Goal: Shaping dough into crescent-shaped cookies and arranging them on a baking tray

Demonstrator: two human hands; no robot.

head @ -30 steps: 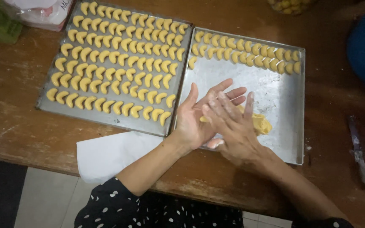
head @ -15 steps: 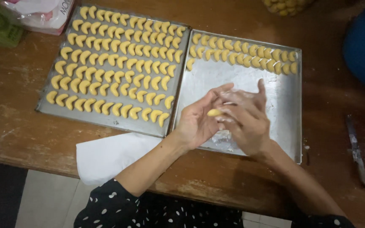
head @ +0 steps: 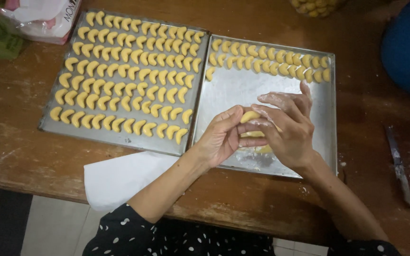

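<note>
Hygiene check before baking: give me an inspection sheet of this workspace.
Surface: worn wooden table, floury patches.
Job's things: piece of dough pinched between both hands; right tray mostly bare, one row plus one; left tray full of crescents.
Clutter: white paper, knife, plastic bag.
Grippers: left hand and right hand, floury, on the dough.
Cables: nothing seen.
Surroundings: tiled floor, blue object.

A worn, scratched wooden table (head: 34,156) stands over a pale tiled floor (head: 58,227) with a dark patch (head: 1,223).
</note>
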